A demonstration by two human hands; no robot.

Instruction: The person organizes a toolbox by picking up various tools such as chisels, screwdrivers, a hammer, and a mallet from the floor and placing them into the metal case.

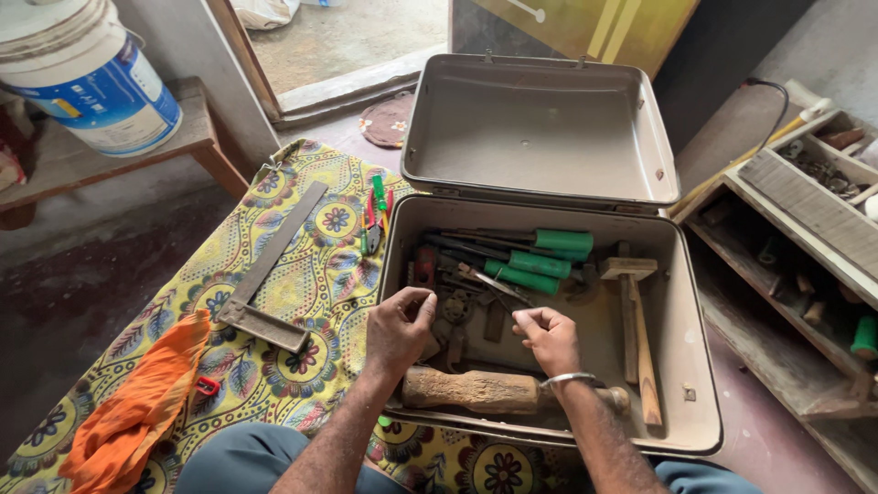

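An open metal tool case [695, 366] lies on the floor with its lid [535, 137] propped up behind. Inside are green-handled screwdrivers [540, 261], a wooden-handled hammer [636, 320], dark metal tools and a thick wooden mallet [476, 391] along the near wall. My left hand [400, 327] hovers over the case's left part, fingers curled, thumb and fingertips pinched; whether it holds something small is unclear. My right hand [549, 337], with a metal bangle on the wrist, is curled loosely above the tools in the middle.
A patterned yellow cloth [302, 284] covers the floor left of the case, bearing a steel try square [265, 274], small red and green screwdrivers [375, 215] and an orange rag [133, 407]. A white-blue bucket [82, 73] stands on a low bench. A wooden tool rack [805, 238] is at right.
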